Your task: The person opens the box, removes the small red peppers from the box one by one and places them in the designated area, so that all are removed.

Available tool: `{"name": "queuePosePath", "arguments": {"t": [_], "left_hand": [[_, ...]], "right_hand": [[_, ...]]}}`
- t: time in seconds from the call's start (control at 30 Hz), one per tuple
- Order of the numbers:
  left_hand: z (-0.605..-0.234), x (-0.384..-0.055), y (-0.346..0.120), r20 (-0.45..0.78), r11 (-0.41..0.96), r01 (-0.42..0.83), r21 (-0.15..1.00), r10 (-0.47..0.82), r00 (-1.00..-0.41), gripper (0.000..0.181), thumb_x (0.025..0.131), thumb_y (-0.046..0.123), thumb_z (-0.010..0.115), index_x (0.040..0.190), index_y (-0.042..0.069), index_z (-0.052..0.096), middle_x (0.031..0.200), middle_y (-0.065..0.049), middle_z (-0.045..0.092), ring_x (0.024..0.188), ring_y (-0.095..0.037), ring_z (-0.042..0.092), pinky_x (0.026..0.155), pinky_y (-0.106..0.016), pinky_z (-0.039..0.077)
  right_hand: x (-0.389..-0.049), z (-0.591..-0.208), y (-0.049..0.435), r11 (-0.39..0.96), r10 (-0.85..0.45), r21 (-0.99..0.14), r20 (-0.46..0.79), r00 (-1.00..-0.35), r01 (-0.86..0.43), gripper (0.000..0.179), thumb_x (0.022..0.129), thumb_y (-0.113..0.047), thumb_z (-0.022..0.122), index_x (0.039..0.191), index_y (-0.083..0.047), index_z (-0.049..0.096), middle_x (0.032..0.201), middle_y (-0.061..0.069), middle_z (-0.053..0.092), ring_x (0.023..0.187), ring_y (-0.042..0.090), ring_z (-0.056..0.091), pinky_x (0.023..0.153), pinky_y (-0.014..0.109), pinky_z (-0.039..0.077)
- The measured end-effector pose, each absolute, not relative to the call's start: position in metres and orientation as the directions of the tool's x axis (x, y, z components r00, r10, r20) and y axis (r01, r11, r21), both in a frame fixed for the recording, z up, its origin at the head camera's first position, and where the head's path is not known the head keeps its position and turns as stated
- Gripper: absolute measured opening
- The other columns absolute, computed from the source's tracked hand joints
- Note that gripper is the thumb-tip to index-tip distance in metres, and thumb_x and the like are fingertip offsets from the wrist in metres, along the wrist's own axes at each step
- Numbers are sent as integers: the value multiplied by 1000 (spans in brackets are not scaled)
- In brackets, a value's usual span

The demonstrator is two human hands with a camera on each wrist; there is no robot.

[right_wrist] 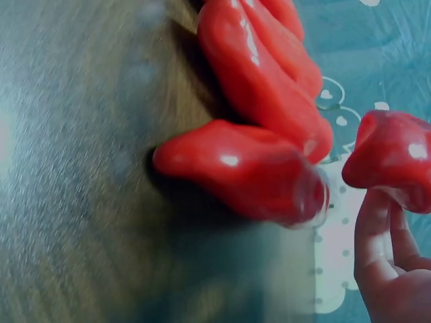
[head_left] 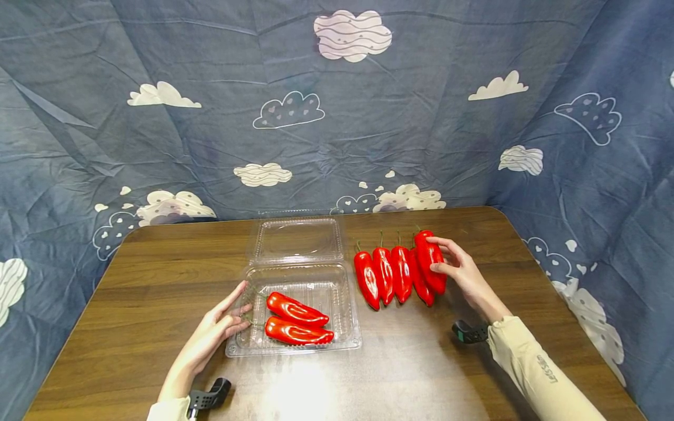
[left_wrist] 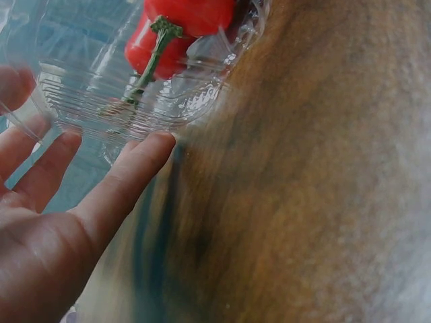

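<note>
My right hand [head_left: 460, 272] holds a long red pepper [head_left: 429, 260] between thumb and fingers, at the right end of a row. In the right wrist view this red pepper [right_wrist: 397, 158] sits at the fingertips, apart from another pepper [right_wrist: 236, 168] on the table. My left hand [head_left: 207, 333] touches the left side of a clear plastic clamshell box [head_left: 344, 310] with nearly straight fingers. Two red peppers [head_left: 297, 309] lie in its base, stems toward that hand. A green stem [left_wrist: 158, 50] shows through the ribbed wall in the left wrist view.
Several red peppers [head_left: 384, 275] lie side by side right of the box, stems pointing away. The box's lid [head_left: 297, 240] is folded back toward the far table edge. A blue cloud-patterned cloth [head_left: 368, 152] hangs behind the brown wooden table [head_left: 411, 368].
</note>
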State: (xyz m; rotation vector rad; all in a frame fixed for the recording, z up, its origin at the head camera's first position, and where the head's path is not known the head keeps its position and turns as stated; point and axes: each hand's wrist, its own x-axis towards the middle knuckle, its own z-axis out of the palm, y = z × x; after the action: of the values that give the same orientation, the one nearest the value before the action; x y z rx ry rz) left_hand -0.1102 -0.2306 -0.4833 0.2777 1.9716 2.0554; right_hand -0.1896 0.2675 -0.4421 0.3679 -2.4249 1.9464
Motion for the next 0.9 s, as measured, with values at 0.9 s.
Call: {"name": "queuePosePath", "arguments": {"t": [0.9], "left_hand": [[-482,-111,-231,-47,-52,-69,996,345,-937,70,89,-6,39,153,6,15,159,-12,4,134,-43,23,98,-31,44]], "right_hand": [[-189,-459,287,413,20,-910,-26,-999,32,54,86,5,51,139,2,41,129,31,44,104,38,49,69,22,47]]}}
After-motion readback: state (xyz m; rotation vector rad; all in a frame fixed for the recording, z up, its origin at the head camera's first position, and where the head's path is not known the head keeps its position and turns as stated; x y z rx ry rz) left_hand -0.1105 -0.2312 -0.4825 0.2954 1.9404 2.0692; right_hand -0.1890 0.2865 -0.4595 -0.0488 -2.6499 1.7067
